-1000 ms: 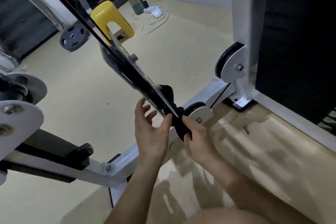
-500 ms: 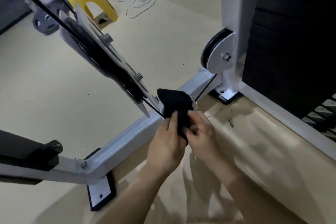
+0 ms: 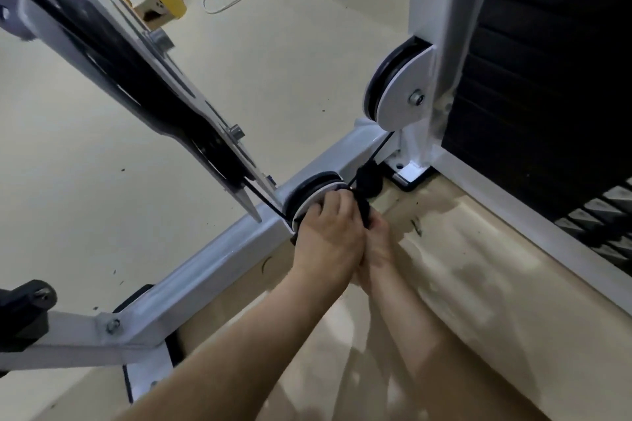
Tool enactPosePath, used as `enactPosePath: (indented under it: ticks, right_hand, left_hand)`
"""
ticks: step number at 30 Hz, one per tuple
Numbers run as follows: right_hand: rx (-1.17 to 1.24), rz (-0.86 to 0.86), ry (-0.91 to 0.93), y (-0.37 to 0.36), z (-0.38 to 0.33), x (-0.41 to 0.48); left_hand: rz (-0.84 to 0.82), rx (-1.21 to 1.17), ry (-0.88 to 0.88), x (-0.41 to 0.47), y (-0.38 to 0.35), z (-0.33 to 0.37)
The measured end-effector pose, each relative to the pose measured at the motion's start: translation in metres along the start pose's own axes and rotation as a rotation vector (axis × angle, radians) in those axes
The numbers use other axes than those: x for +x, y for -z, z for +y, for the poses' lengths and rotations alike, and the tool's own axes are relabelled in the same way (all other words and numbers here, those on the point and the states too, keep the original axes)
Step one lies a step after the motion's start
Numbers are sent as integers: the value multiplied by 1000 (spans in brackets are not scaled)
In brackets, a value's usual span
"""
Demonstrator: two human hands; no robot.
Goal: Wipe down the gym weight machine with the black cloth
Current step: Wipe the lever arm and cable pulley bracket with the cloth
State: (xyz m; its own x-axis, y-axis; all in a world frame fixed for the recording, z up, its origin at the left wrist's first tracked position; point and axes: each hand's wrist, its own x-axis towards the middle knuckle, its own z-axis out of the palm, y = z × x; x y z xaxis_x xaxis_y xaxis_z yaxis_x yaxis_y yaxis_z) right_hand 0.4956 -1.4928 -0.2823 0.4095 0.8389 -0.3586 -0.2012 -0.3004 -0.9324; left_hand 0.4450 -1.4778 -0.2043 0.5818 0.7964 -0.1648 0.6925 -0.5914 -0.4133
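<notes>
black cloth point(image 3: 365, 193) bunched, touching low pulley point(image 3: 307, 196) | weight machine point(image 3: 219, 256) white frame, floor-mounted

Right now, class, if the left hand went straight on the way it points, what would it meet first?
The low pulley on the white base bar: the left hand points at it, fingertips seemingly touching it, though depth is unclear.

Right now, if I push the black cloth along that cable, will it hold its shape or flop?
Likely floppy: the black cloth sits crumpled at the cable, bunched between left hand and right hand. Probably light: the whole wad fits within the fingers' grip. It may snag at the lower pulley rather than slide.
</notes>
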Motion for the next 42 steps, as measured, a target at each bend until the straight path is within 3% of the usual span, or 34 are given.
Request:
enactPosePath:
  ticks: [5, 6, 8, 10, 11, 12, 14, 16, 19, 22, 24, 25, 27, 30, 32, 33, 35, 38, 41, 42]
  right_hand:
    - [-119, -216, -159, 5, 7, -5]
    - [-108, -240, -193, 6, 7, -7]
    - [-62, -216, -148, 6, 8, -15]
    - [129, -135, -64, 4, 2, -20]
    - [103, -61, 68, 4, 0, -23]
    - [26, 72, 219, 1, -2, -25]
    - [-143, 165, 512, -6, -7, -27]
    - [-428, 107, 638, -20, -19, -24]
    - [-753, 23, 543, -7, -31, -7]
    - [-551, 16, 478, 16, -69, 10]
    - [-493, -170, 580, 16, -98, 14]
    - [-605, -327, 628, 9, -106, 14]
    - [-1059, -596, 657, -6, -113, 13]
    - [-1457, -558, 875, -10, -110, 26]
    - [-1416, -533, 1037, -7, -107, 37]
    - [-1347, -554, 1021, -2, -106, 42]
    - [-1123, -583, 800, 13, -99, 53]
    - [-825, -496, 526, 33, -78, 57]
    - [-615, -358, 513, 19, -51, 33]
    - [-542, -226, 499, 13, -47, 22]
  left_hand:
    - [-260, 421, -437, 13, -17, -5]
    - [-243, 401, -490, 9, -22, -12]
    - [-25, 215, -539, 2, -26, -30]
    - [274, 53, -482, -12, -24, -44]
    - [363, -46, -414, -18, -23, -47]
    - [385, -141, -321, -24, -21, -49]
    - [226, -358, -30, -34, -13, -47]
    - [121, -562, 187, -41, -17, -45]
    - [135, -738, 222, -53, -25, -35]
    - [265, -898, 262, -56, -17, -27]
    - [302, -963, 314, -57, -19, -26]
    - [302, -981, 349, -57, -24, -26]
    - [259, -962, 369, -63, -34, -25]
    - [236, -889, 296, -72, -42, -27]
    - [271, -828, 228, -72, -39, -26]
    - [303, -802, 193, -70, -34, -25]
    - [377, -789, 139, -61, -26, -22]
    - [486, -720, 98, -36, -11, -16]
    - [300, -518, 141, 4, -5, -18]
    - [215, -454, 165, 17, -7, -19]
